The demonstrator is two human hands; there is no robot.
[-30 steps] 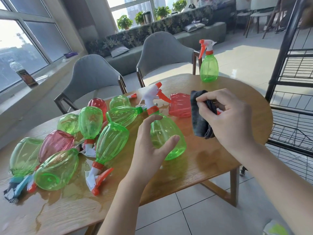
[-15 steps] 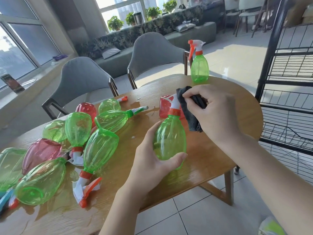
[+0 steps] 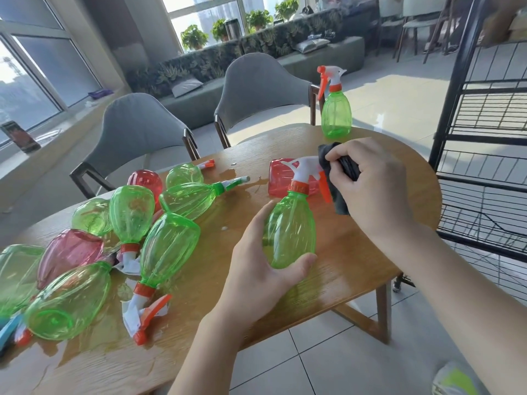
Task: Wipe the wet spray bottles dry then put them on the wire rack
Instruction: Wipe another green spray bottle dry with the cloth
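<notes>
My left hand grips a green spray bottle by its body, held above the wooden table with the white and orange nozzle pointing away from me. My right hand holds a dark grey cloth bunched against the bottle's trigger head. Several wet green and red bottles lie in a heap on the table's left side. One green bottle stands upright at the far edge. A red bottle lies behind the held one. The black wire rack stands at the right.
Puddles of water lie on the table around the heap and near the middle. Two grey chairs stand behind the table. The rack's shelves hold nothing that I can see. A tiled floor runs below the table's near edge.
The bottle turned so its nozzle faces right toward the cloth. My right hand moved the cloth onto the trigger head. The view shifted slightly right.
</notes>
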